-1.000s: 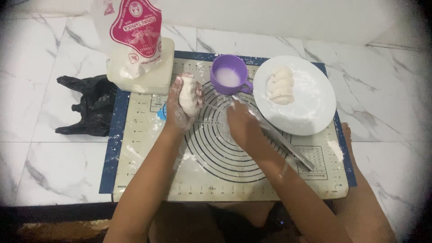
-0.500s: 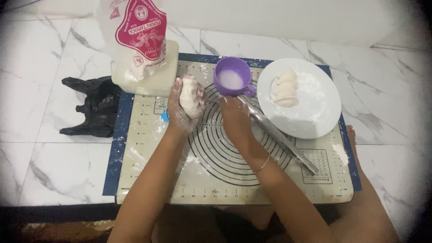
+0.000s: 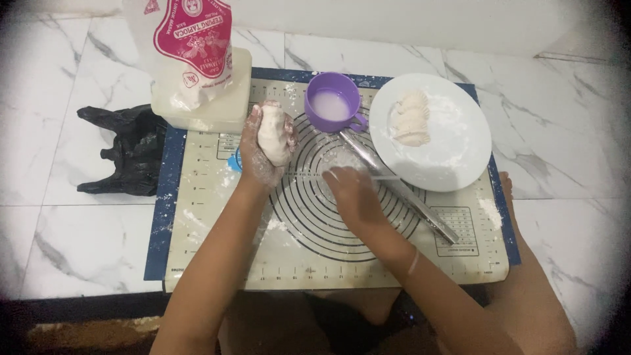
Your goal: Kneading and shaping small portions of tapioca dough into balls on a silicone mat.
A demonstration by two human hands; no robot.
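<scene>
Fingers of the right hand (image 3: 351, 190) lie loosely curled on the pastry mat (image 3: 217, 250), holding nothing. Beyond, the floured left hand (image 3: 263, 148) cups a dough piece (image 3: 275, 135). Farther back stand a purple cup (image 3: 330, 103) and white plate (image 3: 460, 151).

Floor (image 3: 79, 236): white marble-patterned tiles with grey veining and thin dark grout lines, spread across the whole scene.
Wall (image 3: 427, 23): plain pale surface that ran along the far edge, meeting the floor.
Near edge (image 3: 79, 315): a dark band bordered the tiles at near left.
Light: even, soft, with faint shadows.
</scene>
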